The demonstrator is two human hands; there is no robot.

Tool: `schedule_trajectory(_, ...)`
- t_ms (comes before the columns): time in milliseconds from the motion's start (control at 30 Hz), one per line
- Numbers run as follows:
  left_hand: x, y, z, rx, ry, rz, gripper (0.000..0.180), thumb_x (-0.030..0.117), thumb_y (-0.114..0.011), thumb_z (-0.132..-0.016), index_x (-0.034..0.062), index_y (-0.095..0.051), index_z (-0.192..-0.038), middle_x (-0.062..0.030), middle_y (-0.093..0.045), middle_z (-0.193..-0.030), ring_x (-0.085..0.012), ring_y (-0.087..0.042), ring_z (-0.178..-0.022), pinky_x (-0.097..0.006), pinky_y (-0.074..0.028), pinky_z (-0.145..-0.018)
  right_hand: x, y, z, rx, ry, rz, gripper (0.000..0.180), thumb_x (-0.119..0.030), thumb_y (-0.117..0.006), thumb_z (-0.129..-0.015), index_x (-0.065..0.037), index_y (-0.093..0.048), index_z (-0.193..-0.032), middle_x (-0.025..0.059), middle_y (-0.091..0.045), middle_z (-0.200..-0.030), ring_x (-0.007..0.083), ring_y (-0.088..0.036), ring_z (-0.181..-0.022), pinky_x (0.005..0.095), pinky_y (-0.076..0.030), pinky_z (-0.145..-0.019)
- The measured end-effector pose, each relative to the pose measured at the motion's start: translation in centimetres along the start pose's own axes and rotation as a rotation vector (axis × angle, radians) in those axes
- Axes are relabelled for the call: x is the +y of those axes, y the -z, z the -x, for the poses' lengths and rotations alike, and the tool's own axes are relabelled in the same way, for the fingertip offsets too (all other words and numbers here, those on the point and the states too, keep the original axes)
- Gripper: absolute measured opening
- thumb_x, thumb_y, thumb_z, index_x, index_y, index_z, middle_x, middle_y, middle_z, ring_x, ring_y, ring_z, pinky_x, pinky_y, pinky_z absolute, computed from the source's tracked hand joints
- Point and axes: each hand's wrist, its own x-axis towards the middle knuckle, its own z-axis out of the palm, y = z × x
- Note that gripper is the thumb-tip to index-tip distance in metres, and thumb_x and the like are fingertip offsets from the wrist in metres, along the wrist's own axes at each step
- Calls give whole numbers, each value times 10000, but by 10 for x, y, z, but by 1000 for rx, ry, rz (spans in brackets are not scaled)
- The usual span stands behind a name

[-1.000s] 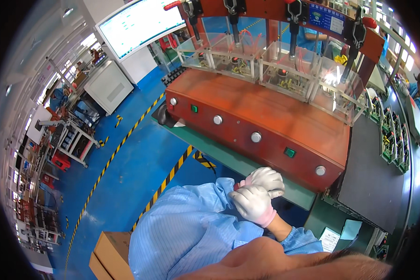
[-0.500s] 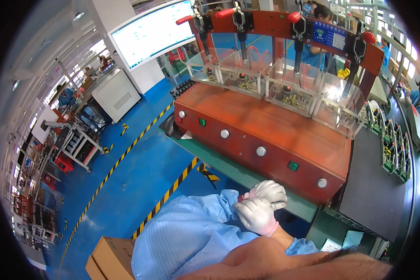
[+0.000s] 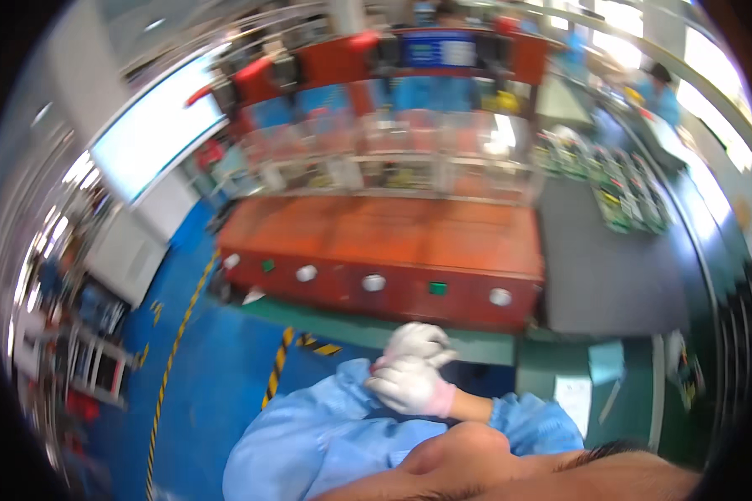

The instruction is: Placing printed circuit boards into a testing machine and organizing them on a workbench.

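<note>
Both of my hands wear white gloves with pink cuffs and meet in front of the red machine, close to the green bench edge. My left hand (image 3: 419, 342) is loosely curled into a fist, with nothing visible in it. Across its wrist lies my right hand (image 3: 408, 386), fingers closed round the left glove's cuff (image 3: 379, 364), where the blue sleeve ends. Just beyond stands the red test fixture (image 3: 376, 242), with silver round buttons and green switches along its front. Clear boxes (image 3: 397, 171) and red-handled toggle clamps (image 3: 252, 70) top it.
Right of the fixture is a dark mat (image 3: 610, 267) with several green circuit boards (image 3: 627, 192). A white paper (image 3: 572, 405) and a light-blue card (image 3: 607, 361) lie on the green bench. A bright screen (image 3: 154, 125) stands far left; a person (image 3: 660, 92) sits far right.
The view has swung to the right, so the fixture and my hands sit further left in the picture, with blur. My right hand stays on the left cuff.
</note>
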Motion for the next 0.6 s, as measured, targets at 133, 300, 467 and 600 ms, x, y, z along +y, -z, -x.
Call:
schedule_trajectory(133,-3,11,-7,-249,170,-368,127,205,-767,-686,115,-717,-761,11,-704,-820,-247,-632,-758,-366,-496,-737,4,-7,12,1,-91,-35,259,-182,-647,-876,-80,-692,-1110,88,-680,-1031,276,-654,-904,364,-528,-824)
schedule_trajectory(300,4,11,-11,-252,195,-350,164,187,-777,-656,134,-716,-799,3,-709,-798,-283,-627,-738,-393,-512,-721,2,-14,13,33,-80,-41,232,-216,-606,-866,-79,-646,-1049,109,-632,-939,304,-622,-854,395,-509,-782)
schedule_trajectory(467,-12,11,-5,-267,244,-334,152,155,-760,-656,136,-715,-800,-3,-701,-784,-285,-620,-725,-392,-511,-713,5,-15,16,8,-40,-19,242,-207,-590,-898,-74,-650,-1090,120,-632,-957,314,-620,-907,402,-505,-822)
schedule_trajectory(600,1,15,-9,-287,266,-309,126,140,-738,-670,135,-707,-791,-2,-689,-758,-270,-621,-723,-383,-510,-716,6,-19,18,-20,-68,19,224,-190,-574,-915,-72,-646,-1092,129,-618,-951,330,-600,-895,413,-501,-817)
